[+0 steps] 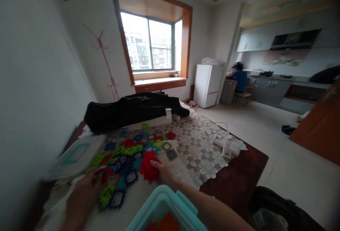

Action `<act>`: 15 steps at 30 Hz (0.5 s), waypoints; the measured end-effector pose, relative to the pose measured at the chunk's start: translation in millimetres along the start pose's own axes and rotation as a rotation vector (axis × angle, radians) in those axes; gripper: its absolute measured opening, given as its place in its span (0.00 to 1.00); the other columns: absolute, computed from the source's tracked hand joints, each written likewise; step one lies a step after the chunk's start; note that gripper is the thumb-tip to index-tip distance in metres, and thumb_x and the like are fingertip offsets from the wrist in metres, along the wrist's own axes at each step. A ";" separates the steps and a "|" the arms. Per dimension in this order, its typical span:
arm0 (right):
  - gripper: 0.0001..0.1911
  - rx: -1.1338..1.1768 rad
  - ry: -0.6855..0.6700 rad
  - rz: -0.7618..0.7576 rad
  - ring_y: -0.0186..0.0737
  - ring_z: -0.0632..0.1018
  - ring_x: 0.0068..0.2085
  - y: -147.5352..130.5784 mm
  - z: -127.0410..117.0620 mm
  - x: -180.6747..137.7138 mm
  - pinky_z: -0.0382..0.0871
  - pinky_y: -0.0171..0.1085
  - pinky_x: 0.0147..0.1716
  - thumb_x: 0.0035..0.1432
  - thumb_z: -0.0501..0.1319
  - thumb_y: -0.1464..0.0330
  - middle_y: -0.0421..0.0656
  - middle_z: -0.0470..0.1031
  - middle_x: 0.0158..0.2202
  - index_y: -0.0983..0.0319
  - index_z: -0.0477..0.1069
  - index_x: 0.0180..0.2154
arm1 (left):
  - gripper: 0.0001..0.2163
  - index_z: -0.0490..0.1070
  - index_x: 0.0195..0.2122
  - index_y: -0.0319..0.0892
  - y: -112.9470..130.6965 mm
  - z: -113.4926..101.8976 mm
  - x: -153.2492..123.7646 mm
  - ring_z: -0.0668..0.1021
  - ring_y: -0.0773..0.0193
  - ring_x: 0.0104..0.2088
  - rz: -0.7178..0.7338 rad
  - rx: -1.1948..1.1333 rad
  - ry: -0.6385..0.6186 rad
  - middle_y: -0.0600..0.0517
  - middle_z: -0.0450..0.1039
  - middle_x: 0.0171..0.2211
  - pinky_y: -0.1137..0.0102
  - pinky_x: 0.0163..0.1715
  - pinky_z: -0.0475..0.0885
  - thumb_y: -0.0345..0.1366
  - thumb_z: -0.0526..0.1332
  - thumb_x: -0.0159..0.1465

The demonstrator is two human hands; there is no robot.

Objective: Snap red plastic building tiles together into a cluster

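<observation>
Turquoise bin (170,202) nearest; right hand (162,170) pinches red gear (148,166).

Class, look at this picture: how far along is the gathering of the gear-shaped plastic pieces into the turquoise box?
Done: some orange-red pieces already lie in the turquoise plastic box. In hand: the right hand touches a cluster of red gear-shaped pieces; the left hand rests at the pile's near edge. Left: most of the multicoloured gear-shaped pieces remain spread over the lace-patterned tablecloth.
</observation>
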State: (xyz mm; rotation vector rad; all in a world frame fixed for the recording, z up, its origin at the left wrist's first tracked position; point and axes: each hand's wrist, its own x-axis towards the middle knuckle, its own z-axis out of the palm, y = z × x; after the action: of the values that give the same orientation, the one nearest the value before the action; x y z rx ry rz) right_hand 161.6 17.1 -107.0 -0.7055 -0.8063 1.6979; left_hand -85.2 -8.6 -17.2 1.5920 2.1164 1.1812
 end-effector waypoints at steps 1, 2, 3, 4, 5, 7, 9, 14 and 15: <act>0.26 -0.003 0.006 -0.001 0.42 0.77 0.28 -2.4 1.1 -4.5 0.72 0.38 0.21 0.48 0.71 0.48 0.40 0.78 0.34 0.55 0.71 0.42 | 0.12 0.78 0.33 0.47 0.7 -2.2 0.1 0.81 0.44 0.38 -0.011 -0.048 0.001 0.48 0.79 0.31 0.55 0.42 0.77 0.50 0.67 0.60; 0.25 0.002 0.009 -0.003 0.41 0.77 0.27 -4.2 1.7 -8.1 0.70 0.36 0.18 0.49 0.71 0.48 0.41 0.79 0.35 0.56 0.72 0.43 | 0.12 0.79 0.37 0.47 1.6 -5.1 -2.0 0.81 0.44 0.42 -0.024 -0.129 0.000 0.48 0.80 0.35 0.55 0.45 0.76 0.50 0.67 0.61; 0.24 0.014 0.026 -0.001 0.40 0.76 0.26 -5.3 1.7 -10.4 0.68 0.35 0.17 0.49 0.72 0.49 0.41 0.79 0.34 0.56 0.72 0.42 | 0.13 0.79 0.42 0.47 2.8 -8.1 -5.6 0.80 0.45 0.47 -0.053 -0.219 0.015 0.49 0.81 0.40 0.56 0.47 0.76 0.48 0.68 0.63; 0.25 0.028 0.033 0.014 0.40 0.76 0.25 -5.6 1.3 -11.7 0.68 0.34 0.16 0.49 0.72 0.50 0.42 0.80 0.34 0.56 0.73 0.43 | 0.14 0.78 0.47 0.47 3.8 -10.6 -10.1 0.80 0.47 0.49 -0.069 -0.231 0.033 0.49 0.80 0.45 0.57 0.48 0.77 0.48 0.66 0.66; 0.26 0.045 0.044 0.026 0.40 0.76 0.24 -5.2 0.6 -12.1 0.67 0.34 0.15 0.48 0.73 0.51 0.42 0.80 0.33 0.57 0.73 0.44 | 0.15 0.76 0.51 0.44 4.4 -12.6 -14.7 0.79 0.50 0.50 -0.086 -0.224 0.049 0.48 0.78 0.50 0.57 0.49 0.77 0.46 0.65 0.68; 0.26 0.071 0.038 0.052 0.39 0.75 0.23 -3.1 -0.8 -12.4 0.67 0.34 0.14 0.48 0.74 0.53 0.42 0.79 0.32 0.59 0.73 0.44 | 0.18 0.72 0.57 0.41 4.3 -14.4 -22.6 0.79 0.52 0.52 -0.117 -0.215 0.076 0.45 0.74 0.56 0.55 0.50 0.78 0.44 0.64 0.70; 0.25 0.076 0.024 0.056 0.38 0.75 0.23 -1.5 -1.3 -14.2 0.67 0.33 0.14 0.49 0.74 0.54 0.42 0.79 0.31 0.60 0.73 0.44 | 0.18 0.71 0.58 0.40 2.0 -13.8 -26.5 0.79 0.52 0.52 -0.136 -0.217 0.084 0.44 0.73 0.57 0.54 0.50 0.78 0.43 0.64 0.71; 0.17 0.058 0.024 0.019 0.36 0.76 0.23 -4.3 1.5 -22.0 0.66 0.32 0.17 0.58 0.69 0.58 0.44 0.78 0.32 0.61 0.73 0.44 | 0.18 0.72 0.58 0.40 -12.6 -9.0 -15.7 0.79 0.53 0.51 -0.147 -0.258 0.068 0.44 0.73 0.56 0.54 0.49 0.78 0.43 0.64 0.71; 0.16 0.058 0.026 0.010 0.36 0.76 0.23 -5.0 2.3 -22.7 0.65 0.32 0.18 0.59 0.68 0.59 0.44 0.78 0.32 0.62 0.73 0.44 | 0.18 0.72 0.56 0.40 -16.0 -8.3 -11.8 0.80 0.54 0.49 -0.146 -0.264 0.067 0.45 0.75 0.54 0.56 0.48 0.79 0.44 0.64 0.71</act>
State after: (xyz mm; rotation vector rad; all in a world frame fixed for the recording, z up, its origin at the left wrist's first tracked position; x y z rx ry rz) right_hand 168.2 -4.2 -100.3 -0.6912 -0.7338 1.7108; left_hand -96.9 -24.2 -26.4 1.2789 1.9791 1.4126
